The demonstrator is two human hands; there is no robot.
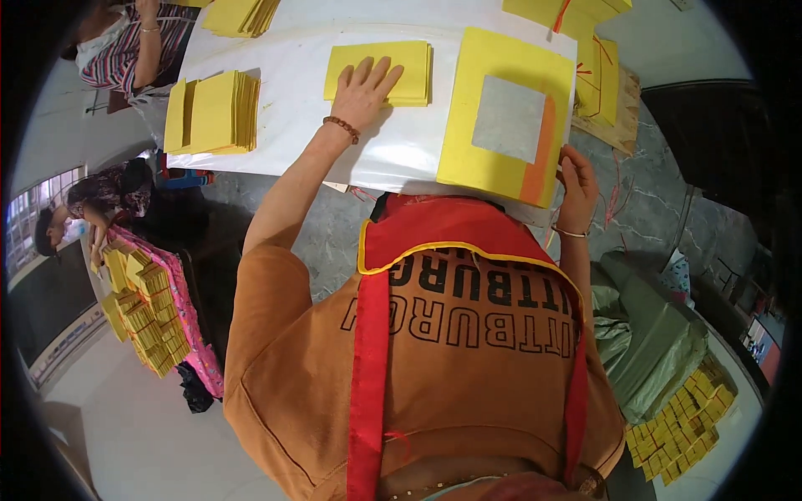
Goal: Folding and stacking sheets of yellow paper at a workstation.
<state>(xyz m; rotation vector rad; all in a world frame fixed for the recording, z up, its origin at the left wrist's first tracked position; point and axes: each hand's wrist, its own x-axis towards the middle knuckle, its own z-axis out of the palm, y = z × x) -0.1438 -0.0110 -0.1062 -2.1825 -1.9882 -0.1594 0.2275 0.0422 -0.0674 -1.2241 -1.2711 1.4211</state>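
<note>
While the left hand (361, 93), fingers spread, partly hides the stack (415, 73) beneath it on the table (292, 117), the right hand (578, 188) curls beside the sheet (462, 117); whether it grips cannot be told. Folders (219, 113) lie left; the upper-right bundle (589, 10) is cut off.

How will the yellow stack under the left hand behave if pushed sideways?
The yellow stack would probably slide rather than roll, being low and rectangular. It may fan apart, since no tie shows. The white table cover looks glossy, so probably slippery.
</note>
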